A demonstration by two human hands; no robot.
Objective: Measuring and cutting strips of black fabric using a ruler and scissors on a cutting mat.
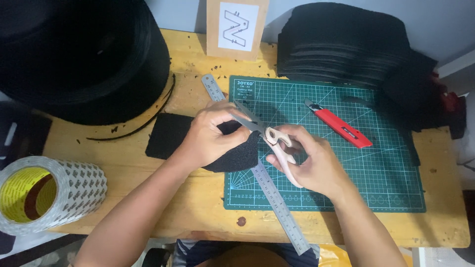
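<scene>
Black felt-like fabric, a small dark piece point(236, 157) with a curved lower edge, sits pinched in the left hand point(210, 136) at the left edge of the green cutting mat point(346, 178) — fingers curled over its top, thumb beneath, so the hand is clamped on it. The right hand point(309, 165) is closed around the pale handles of a pair of scissors point(269, 138), whose grey blades point up and left over the mat and meet the fabric's upper edge just beside the left fingertips. The two hands are close together, almost touching, above the mat's left half; whether the blades are parted or shut I cannot tell.

A steel ruler point(262, 175) runs diagonally under both hands, from above the mat's top-left corner down past its lower edge. Left of the mat, a flat black rectangle of the same material point(166, 136) lies on the wooden table point(123, 163), partly hidden by the left wrist. A red utility knife point(339, 127) rests on the mat's upper middle, well apart from the hands. Beyond the mat's far edge stands a stack of black sheets point(341, 44); far left of the mat, a large black roll point(84, 59) and a roll of printed tape point(44, 193) — the tape overhanging the table's near corner.
</scene>
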